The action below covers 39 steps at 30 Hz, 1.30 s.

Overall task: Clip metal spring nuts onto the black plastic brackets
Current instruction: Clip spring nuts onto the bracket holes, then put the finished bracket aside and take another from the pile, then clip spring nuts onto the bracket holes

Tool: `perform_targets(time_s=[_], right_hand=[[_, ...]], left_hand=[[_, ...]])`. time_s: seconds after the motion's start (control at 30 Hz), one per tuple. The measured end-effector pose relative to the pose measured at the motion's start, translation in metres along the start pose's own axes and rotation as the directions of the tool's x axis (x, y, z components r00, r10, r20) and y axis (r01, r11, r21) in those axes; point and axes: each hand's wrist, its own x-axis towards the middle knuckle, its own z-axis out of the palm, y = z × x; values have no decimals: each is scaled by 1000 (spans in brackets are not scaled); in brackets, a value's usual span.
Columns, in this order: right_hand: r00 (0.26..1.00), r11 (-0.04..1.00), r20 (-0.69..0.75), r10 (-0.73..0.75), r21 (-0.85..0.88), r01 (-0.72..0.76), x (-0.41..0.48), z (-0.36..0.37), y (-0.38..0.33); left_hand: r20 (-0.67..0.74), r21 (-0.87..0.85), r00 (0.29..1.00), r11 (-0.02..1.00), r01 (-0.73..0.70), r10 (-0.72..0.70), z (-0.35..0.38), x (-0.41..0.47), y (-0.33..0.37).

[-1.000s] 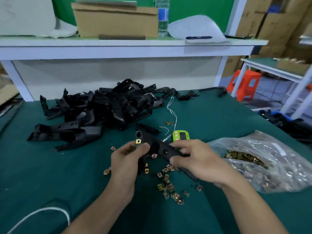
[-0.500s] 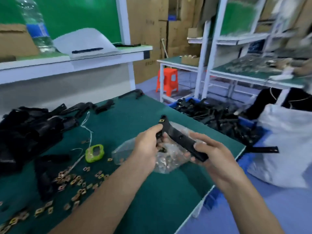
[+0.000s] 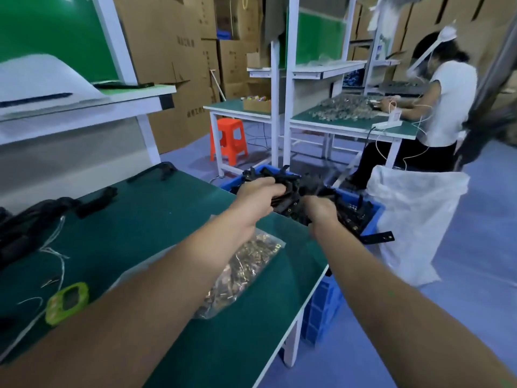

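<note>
A black plastic bracket (image 3: 288, 201) with a brass spring nut on it hangs over the blue crate (image 3: 376, 215) beside the table's right edge. My left hand (image 3: 256, 197) grips its left end with curled fingers. My right hand (image 3: 320, 211) holds the other end, and its fingers are hidden behind the hand. The crate is full of black brackets (image 3: 349, 212). A clear bag of metal spring nuts (image 3: 243, 271) lies on the green table (image 3: 145, 219) under my left forearm. More black brackets (image 3: 25, 222) are piled at the far left.
A green handheld device (image 3: 67, 302) and thin white wires lie on the table's near left. A white sack (image 3: 414, 219) stands on the floor behind the crate. An orange stool (image 3: 228, 141) and other workbenches stand beyond, where another person (image 3: 447, 107) sits working.
My view swung to the right. Both hands carried the bracket from above the table's scattered nuts, past the bag, out over the blue crate.
</note>
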Motion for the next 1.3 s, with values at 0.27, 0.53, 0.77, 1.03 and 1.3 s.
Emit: perform_targets(time_s=[0.27, 0.53, 0.77, 1.03, 1.3], right_hand=[[824, 805, 237, -514, -198, 559, -102, 100, 17], [641, 641, 552, -533, -230, 732, -187, 171, 34], [311, 486, 841, -443, -66, 872, -265, 267, 86], [228, 402, 965, -132, -158, 902, -337, 375, 115], [363, 27, 928, -90, -362, 932, -363, 399, 118]], left_hand=[[-195, 76, 966, 984, -159, 171, -93, -34, -8], [-534, 61, 828, 985, -163, 170, -234, -103, -36], [-833, -71, 553, 990, -122, 9, -327, -201, -80], [-955, 108, 292, 976, 191, 48, -383, -304, -148], [-807, 568, 493, 651, 504, 324, -370, -298, -181]])
